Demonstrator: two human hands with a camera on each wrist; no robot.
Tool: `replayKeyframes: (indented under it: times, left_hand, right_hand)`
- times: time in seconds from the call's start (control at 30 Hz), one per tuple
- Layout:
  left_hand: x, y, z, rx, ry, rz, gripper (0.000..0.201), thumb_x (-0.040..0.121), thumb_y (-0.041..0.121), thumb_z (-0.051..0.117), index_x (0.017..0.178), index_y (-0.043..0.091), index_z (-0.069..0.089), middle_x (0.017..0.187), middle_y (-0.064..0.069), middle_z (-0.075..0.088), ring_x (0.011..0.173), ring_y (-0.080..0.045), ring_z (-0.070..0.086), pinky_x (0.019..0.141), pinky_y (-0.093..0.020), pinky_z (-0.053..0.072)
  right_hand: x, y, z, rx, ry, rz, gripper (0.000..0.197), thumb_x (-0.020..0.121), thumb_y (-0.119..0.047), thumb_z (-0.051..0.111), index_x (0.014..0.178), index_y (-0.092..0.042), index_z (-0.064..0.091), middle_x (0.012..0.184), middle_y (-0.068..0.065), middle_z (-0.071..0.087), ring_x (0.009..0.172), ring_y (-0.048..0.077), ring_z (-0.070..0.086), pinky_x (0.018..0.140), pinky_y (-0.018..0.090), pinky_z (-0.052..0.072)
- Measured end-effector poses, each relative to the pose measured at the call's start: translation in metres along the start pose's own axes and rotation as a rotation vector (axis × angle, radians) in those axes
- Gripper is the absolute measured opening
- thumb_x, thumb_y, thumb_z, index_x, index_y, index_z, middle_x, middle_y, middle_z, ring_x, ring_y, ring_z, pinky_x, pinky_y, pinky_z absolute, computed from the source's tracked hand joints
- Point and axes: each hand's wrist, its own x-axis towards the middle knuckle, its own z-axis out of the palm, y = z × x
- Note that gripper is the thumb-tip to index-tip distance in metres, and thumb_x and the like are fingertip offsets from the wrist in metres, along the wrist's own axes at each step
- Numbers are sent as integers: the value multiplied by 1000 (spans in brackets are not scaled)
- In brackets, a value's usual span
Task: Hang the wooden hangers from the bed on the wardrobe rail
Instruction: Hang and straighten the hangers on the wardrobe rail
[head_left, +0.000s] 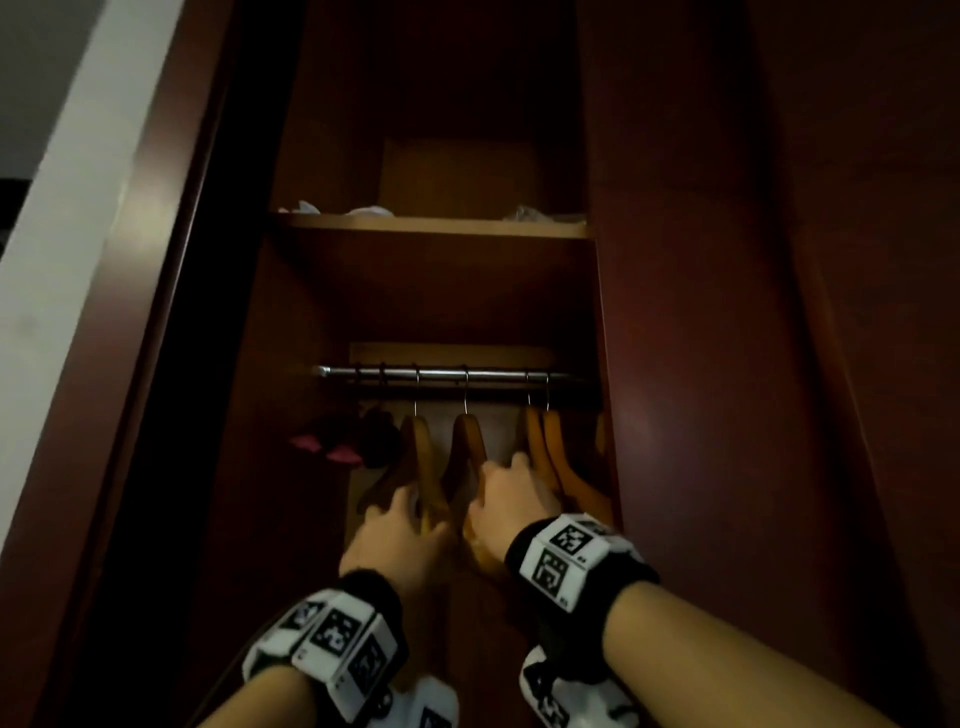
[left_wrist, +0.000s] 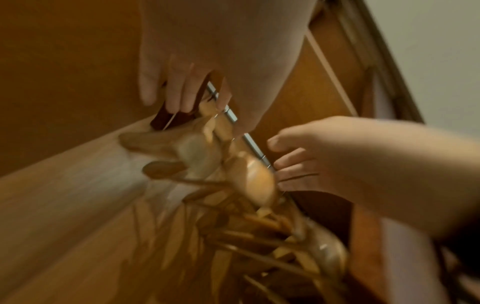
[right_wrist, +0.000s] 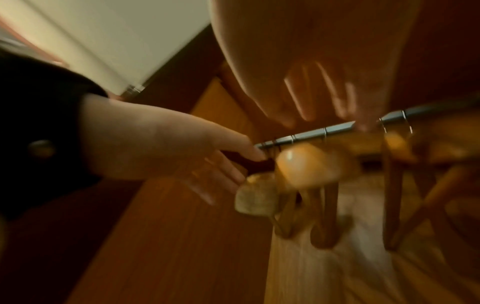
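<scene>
Lower centre of the head view: four amber wooden hangers (head_left: 470, 447) hang from the chromed steel wardrobe rail (head_left: 441, 373). Left hand (head_left: 400, 540) and right hand (head_left: 511, 499) reach among them; whether either grip holds one cannot be told. Risk: a nudged hook slipping off.

Glossy wooden hangers (head_left: 470, 441); seemingly polished metal rail (head_left: 441, 373).

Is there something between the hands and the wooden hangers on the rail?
Nothing visible. The left hand and right hand are already at two wooden hangers hanging on the rail.
</scene>
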Motion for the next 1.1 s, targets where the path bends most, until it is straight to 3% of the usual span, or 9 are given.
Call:
replayKeyframes:
  times: [0.13,0.3,0.43,0.53,0.63,0.8,1.0,1.1]
  left_hand:
    - [8,-4,14,-5,-90,-18,79,82,57,53,146,29,16,139,-12,40,123,-28,50,101,-37,42]
    - [14,-7,24,16,-107,8,81,80,49,60,144,32,14,130,-8,49,118,-26,54,98,-34,45]
    - [22,-10,31,42,-123,-11,81,82,43,60,145,26,12,130,-7,52,117,-25,56,97,-35,47]
    - [24,-11,30,75,-123,-40,71,91,36,52,146,19,11,135,-11,45,121,-25,54,100,-34,45]
    - [21,-13,26,149,-119,-16,62,96,26,44,146,13,10,137,-16,36,121,-29,52,102,-35,43]
    - [19,-16,21,164,-91,39,71,95,32,45,149,20,1,135,-17,39,121,-32,50,99,-36,43]
    - [23,-12,13,110,-64,95,69,94,33,49,149,24,8,132,-16,44,118,-34,51,97,-37,43]
    - [25,-15,7,114,-80,114,68,93,33,50,149,23,12,131,-15,47,116,-32,53,98,-37,46]
  right_hand:
    - [11,1,24,21,-58,112,42,97,-33,39,135,-16,41,138,12,34,123,28,45,98,37,42]
    - [20,9,26,62,-23,94,42,99,-37,35,135,-17,41,134,8,42,119,26,51,94,34,44]
    - [24,10,28,170,-116,115,62,94,-42,46,147,-24,21,136,9,42,124,27,48,94,32,43]
    - [26,8,28,276,-142,127,69,93,-35,50,150,-32,10,132,7,49,119,23,53,84,25,43]
    - [26,7,28,344,-102,150,66,93,-33,50,149,-33,14,133,6,49,120,24,52,86,25,42]
    - [24,10,26,413,-61,211,61,95,-32,48,149,-27,20,135,6,51,123,24,51,93,28,43]
    - [30,23,27,226,-63,241,66,92,-37,50,149,-21,21,138,13,47,124,30,49,98,34,45]
    - [29,29,23,170,-20,208,47,97,-37,41,138,-15,40,125,13,56,112,29,57,88,34,51]
